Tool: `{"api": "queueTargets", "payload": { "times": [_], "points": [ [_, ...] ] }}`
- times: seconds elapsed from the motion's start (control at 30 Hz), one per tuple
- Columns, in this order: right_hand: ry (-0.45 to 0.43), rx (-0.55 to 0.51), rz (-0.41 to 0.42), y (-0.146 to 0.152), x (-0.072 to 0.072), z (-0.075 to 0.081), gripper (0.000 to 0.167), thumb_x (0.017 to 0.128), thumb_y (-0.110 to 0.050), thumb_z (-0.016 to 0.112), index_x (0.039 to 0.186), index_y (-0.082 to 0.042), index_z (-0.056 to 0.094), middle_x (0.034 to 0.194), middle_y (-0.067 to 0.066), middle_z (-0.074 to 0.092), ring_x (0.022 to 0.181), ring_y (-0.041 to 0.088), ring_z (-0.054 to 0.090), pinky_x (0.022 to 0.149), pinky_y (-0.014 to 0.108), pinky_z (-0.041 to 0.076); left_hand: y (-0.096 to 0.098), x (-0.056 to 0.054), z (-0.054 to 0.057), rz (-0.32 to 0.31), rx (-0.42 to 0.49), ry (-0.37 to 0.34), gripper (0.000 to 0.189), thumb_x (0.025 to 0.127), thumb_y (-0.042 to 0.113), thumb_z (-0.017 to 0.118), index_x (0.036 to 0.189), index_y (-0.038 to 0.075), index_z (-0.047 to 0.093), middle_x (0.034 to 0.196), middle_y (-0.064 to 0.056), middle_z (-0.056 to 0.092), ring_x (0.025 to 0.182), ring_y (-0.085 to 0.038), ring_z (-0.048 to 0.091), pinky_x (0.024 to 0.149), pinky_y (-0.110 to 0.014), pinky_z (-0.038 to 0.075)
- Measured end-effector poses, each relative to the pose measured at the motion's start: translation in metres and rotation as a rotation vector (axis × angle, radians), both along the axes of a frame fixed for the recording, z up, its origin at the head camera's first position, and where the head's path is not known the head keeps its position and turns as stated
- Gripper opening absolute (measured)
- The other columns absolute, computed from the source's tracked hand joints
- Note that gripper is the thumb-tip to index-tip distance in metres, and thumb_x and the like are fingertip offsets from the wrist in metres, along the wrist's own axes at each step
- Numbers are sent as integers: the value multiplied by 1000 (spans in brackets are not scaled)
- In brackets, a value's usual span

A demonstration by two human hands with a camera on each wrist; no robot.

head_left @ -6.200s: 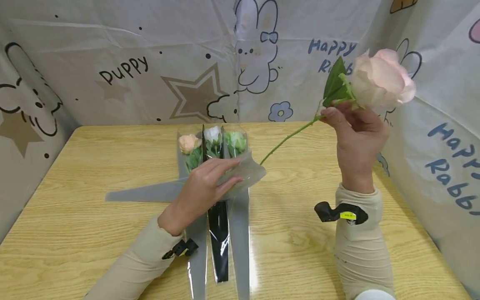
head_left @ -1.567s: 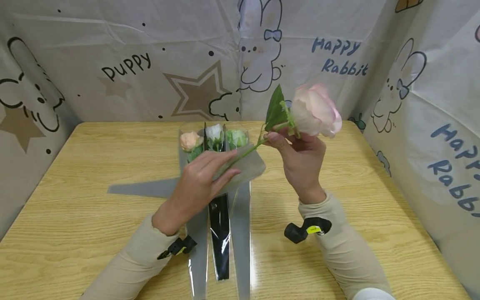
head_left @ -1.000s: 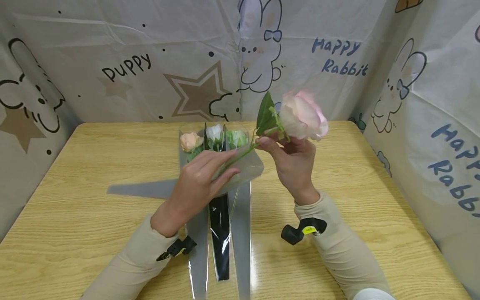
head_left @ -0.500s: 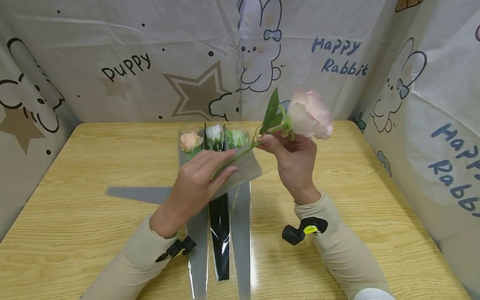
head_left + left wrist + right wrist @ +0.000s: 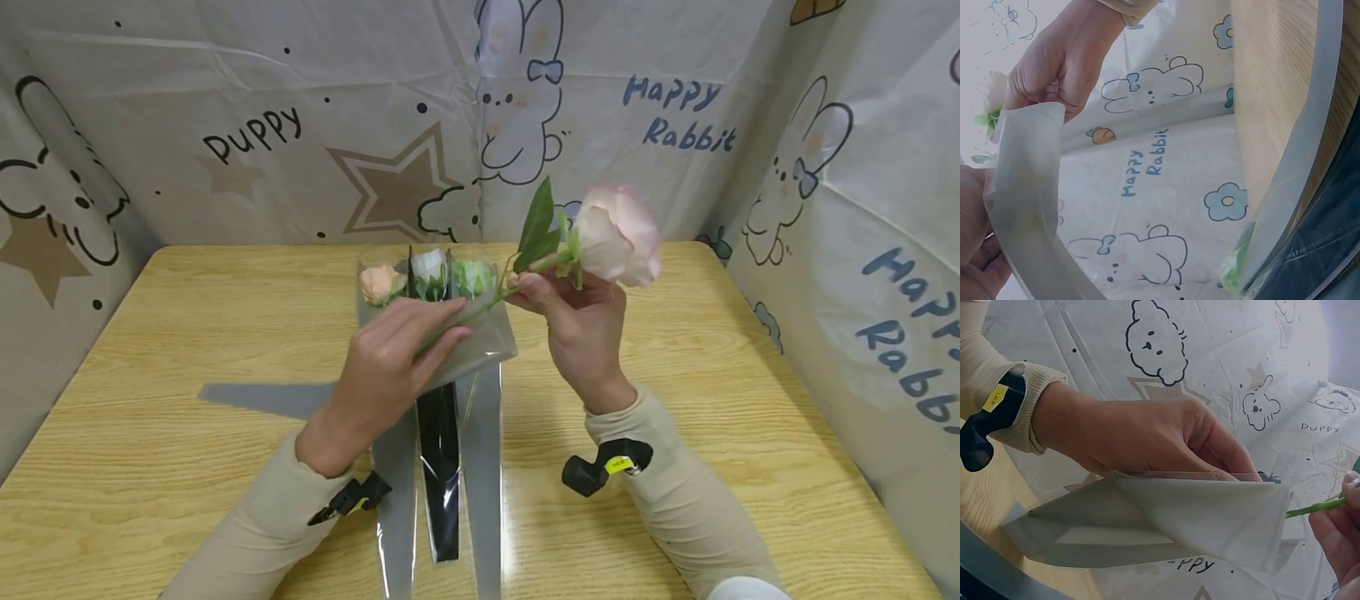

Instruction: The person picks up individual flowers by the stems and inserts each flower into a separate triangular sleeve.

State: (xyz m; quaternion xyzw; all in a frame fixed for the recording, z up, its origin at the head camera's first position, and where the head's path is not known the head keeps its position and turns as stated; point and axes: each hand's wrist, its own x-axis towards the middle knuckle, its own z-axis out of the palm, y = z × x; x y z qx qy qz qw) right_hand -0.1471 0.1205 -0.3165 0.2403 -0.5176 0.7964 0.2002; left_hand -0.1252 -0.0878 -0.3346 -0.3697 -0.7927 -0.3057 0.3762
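Observation:
My right hand (image 5: 588, 333) pinches the green stem of a pale pink rose (image 5: 617, 235) just below its leaf (image 5: 538, 229). The lower stem runs into the mouth of a grey translucent flower sleeve (image 5: 480, 343). With thumb and fingers, my left hand (image 5: 382, 367) grips that sleeve near its wide end; its narrow tail sticks out to the left. In the right wrist view, the sleeve (image 5: 1222, 519) lies between the left hand and the green stem (image 5: 1316, 507). The rose head shows only partly at the edge of the left wrist view.
Three sleeved roses lie side by side on the wooden table (image 5: 172, 467) beneath the left hand: peach (image 5: 381, 284), white (image 5: 428, 265) and green (image 5: 473, 277). Their grey and black sleeves point to the front edge. Printed cloth walls (image 5: 262, 67) surround the table.
My right hand has brought the rose left and down, and its stem has gone into the sleeve. The left hand and sleeve have shifted slightly left.

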Motion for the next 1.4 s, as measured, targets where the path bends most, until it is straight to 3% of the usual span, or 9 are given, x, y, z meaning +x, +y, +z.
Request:
{"api": "queueTargets", "payload": {
  "times": [0.2,0.47,0.8,1.07,1.17,1.4],
  "points": [
    [6,38,-28,3,-1,1,13,90,-2,78,95,-15,75,90,-3,77,83,11,78,77,38,66,0,1,2,1,16,28,38,105,32,60,116,-1,75,97,-13,79,86,-24,75,77,-39,64],
    [13,52,22,0,2,-1,13,89,-4,79,95,-14,73,91,-3,76,86,11,78,78,38,67,1,1,3,0,40,70,36,105,30,61,113,-2,76,94,-13,79,83,-26,74,76,-39,63],
    [83,103,44,0,2,1,35,83,-8,85,112,-18,68,93,-4,79,81,11,78,76,32,66,1,1,3,9,74,87,34,104,26,63,112,-4,76,93,-15,79,85,-27,73,76,-40,63],
    [88,210,-51,-2,3,7,54,75,-33,92,117,-18,61,95,-6,74,84,9,72,75,25,63,1,2,4,21,98,106,34,104,26,62,112,-4,76,94,-16,79,85,-29,72,76,-40,62],
    [100,223,-57,-3,4,7,48,76,-30,92,113,-21,63,98,-5,73,87,10,72,76,26,64,2,2,5,22,123,128,32,104,25,63,112,-4,76,94,-17,79,86,-30,72,76,-39,62],
    [15,202,55,-6,10,3,32,81,-24,88,106,-25,69,97,-7,75,83,10,77,72,33,66,4,3,7,15,168,170,27,102,20,67,110,-4,77,92,-16,78,85,-30,72,77,-40,61]
  ]
}}
